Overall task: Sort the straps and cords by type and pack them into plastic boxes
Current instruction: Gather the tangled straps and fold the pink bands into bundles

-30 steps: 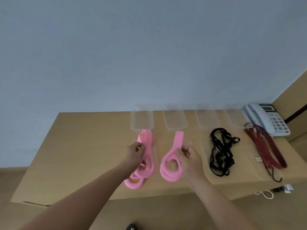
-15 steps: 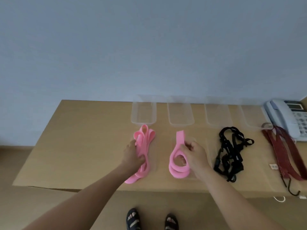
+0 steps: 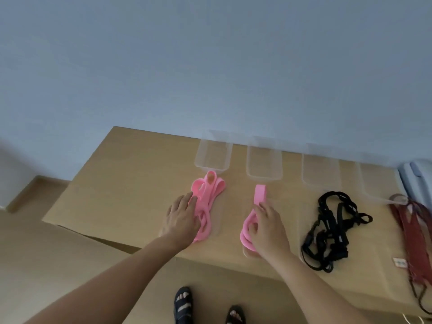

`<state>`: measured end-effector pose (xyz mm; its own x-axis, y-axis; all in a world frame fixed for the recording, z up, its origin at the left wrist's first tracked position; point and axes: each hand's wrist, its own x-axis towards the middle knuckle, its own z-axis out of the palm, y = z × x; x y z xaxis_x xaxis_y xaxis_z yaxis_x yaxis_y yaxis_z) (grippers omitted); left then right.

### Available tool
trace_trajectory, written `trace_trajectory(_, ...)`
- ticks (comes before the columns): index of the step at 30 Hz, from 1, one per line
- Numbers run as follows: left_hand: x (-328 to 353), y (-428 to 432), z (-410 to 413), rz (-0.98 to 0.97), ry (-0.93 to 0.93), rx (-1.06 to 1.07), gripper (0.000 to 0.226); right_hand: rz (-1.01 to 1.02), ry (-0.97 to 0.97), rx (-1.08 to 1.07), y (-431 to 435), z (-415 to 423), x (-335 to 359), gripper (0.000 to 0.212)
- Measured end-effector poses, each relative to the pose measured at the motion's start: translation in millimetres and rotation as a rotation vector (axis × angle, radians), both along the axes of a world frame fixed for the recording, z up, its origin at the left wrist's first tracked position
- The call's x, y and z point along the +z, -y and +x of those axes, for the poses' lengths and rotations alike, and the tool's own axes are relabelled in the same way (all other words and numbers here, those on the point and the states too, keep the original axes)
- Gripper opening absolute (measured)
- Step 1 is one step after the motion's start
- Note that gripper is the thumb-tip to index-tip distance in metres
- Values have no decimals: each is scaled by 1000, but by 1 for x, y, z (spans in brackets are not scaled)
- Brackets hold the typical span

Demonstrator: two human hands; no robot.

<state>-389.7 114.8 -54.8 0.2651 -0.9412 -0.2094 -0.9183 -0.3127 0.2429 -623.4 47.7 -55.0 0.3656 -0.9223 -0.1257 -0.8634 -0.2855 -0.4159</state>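
Boxes [image 3: 213,155]: four, clear, empty. Left hand [image 3: 181,218] flat on pink straps [image 3: 210,195]; right hand [image 3: 268,228] grips pink coil [image 3: 246,236].

**Both arms out, both hands palm down**

Two bare forearms reach forward, the left from the lower left and the right from the lower right. The left hand [image 3: 181,219] lies flat, its fingers [image 3: 188,199] straight and slightly spread, pressing the pink strap bundle [image 3: 210,195] that runs on beyond the fingertips. The right hand [image 3: 268,228] has its forefinger stretched ahead and its thumb curled in, pinching the coiled pink strap [image 3: 246,233] just left of its fingers.
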Motion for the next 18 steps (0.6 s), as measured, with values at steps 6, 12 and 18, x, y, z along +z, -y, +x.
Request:
trace_trajectory(6, 6, -2, -9, 222, -74, -32, 63, 40, -173, 155, -1, -3, -6, 41)
trace_trajectory(12, 38, 0, -13, 190, -58, -44, 68, 112, -266, 165, 3, 4, 7, 40)
trace_trajectory(18, 72, -44, 11, 41, -141, 21, 66, 5, -204, 320, -9, 61, 52, 41)
